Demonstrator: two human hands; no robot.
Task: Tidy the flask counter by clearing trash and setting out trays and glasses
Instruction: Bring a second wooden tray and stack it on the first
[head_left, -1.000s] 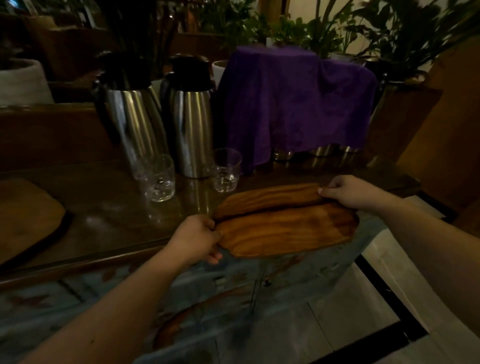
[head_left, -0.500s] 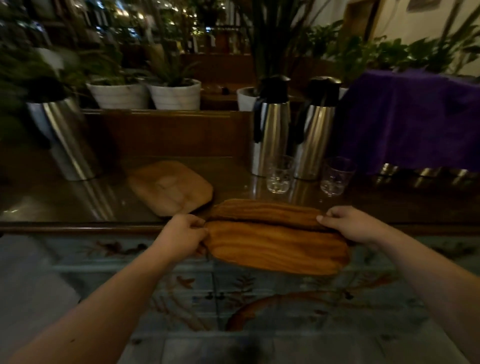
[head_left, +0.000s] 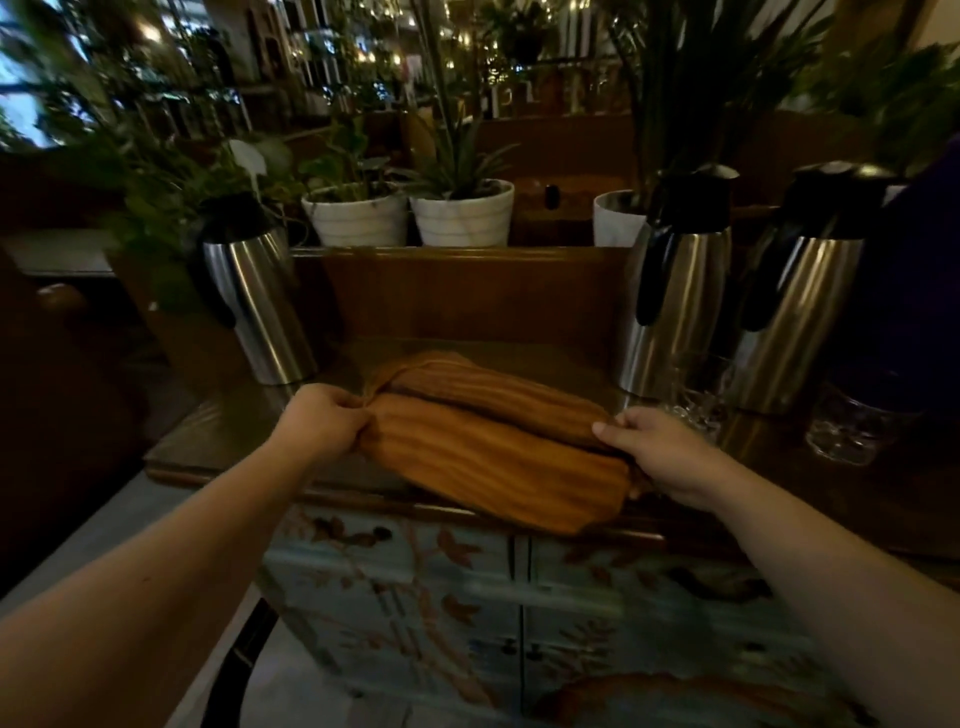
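Two stacked wooden trays (head_left: 493, 452) hang just over the front edge of the dark counter (head_left: 208, 436). My left hand (head_left: 322, 423) grips their left end and my right hand (head_left: 665, 457) grips their right end. A third wooden tray (head_left: 415, 366) lies on the counter just behind them, mostly hidden. Two clear glasses stand at the right: one glass (head_left: 696, 395) between the flasks, the other glass (head_left: 857, 426) further right. Three steel flasks with black tops stand on the counter: one flask (head_left: 254, 306) at the left, two flasks (head_left: 675, 291) (head_left: 800, 312) at the right.
White plant pots (head_left: 410, 215) sit on the ledge behind the wooden back panel (head_left: 457, 296). A purple cloth (head_left: 924, 270) covers something at the far right. The painted blue cabinet front (head_left: 467, 603) is below the counter.
Both hands have carried the stacked trays to the left along the counter's front edge, past the two glasses, until they overlap the third tray. The view has swung left with them.
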